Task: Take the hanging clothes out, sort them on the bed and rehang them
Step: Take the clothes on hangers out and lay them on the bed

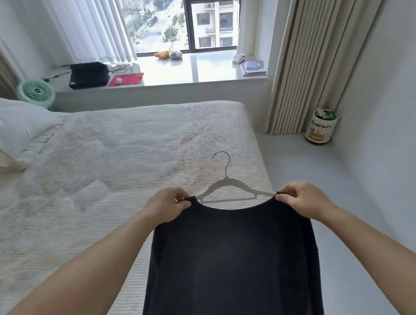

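Black top [228, 263] hanging off hanger, both shoulders pinched: left hand [167, 205] and right hand [302, 200] closing on it, lower centre. Hanger [226, 183] lying bare on bed [88, 175]. Sorting underway; rehanging pending.

The dark top [228, 265] runs off the bottom edge, so we cannot see its hem or sleeves. Its collar hides the lower bar of the white hanger [228, 188], and we cannot tell whether the two touch. Our left hand [168, 207] and right hand [302, 202] curl over the shoulders, fingertips tucked from view. The pillow [7, 134] is cut off at the left edge
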